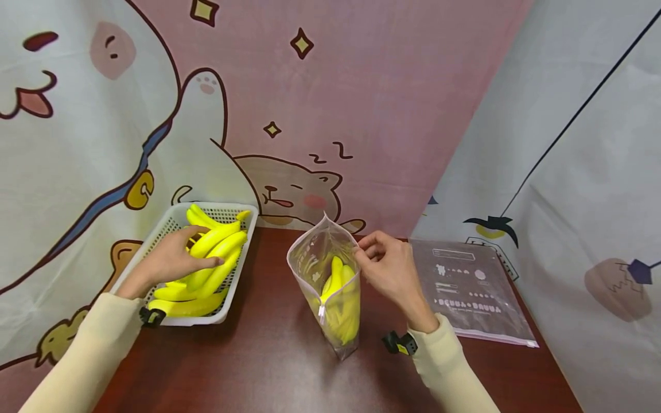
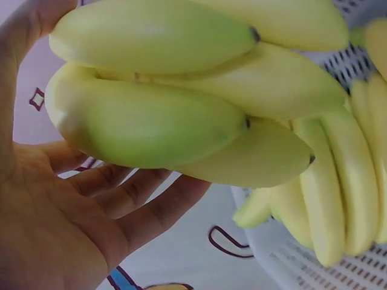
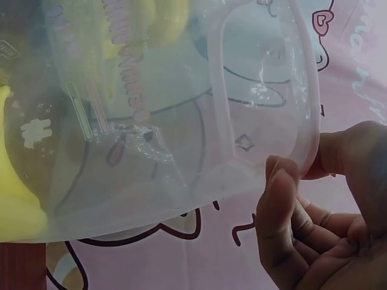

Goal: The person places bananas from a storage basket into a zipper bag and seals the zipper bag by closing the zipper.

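The clear plastic zip-top bag [image 1: 330, 287] stood upright on the dark red-brown wooden bench [image 1: 268, 367], its mouth open and a bunch of yellow bananas [image 1: 338, 298] inside. The right hand [image 1: 389, 269] held the bag's upper rim, its grip pinching the zip strip [image 3: 302, 115] between thumb and curled fingers [image 3: 278, 223]. To the left, the left hand [image 1: 167, 261] lay on a second bunch of yellow bananas [image 1: 212, 252] in the white perforated plastic basket [image 1: 170, 221], its grip curled round the fruit, thumb on one side and fingers [image 2: 139, 199] on the other. A flat translucent printed pouch [image 1: 467, 287] lay on the bench to the right of the bag, near the cartoon-printed cloth backdrop [image 1: 361, 86].
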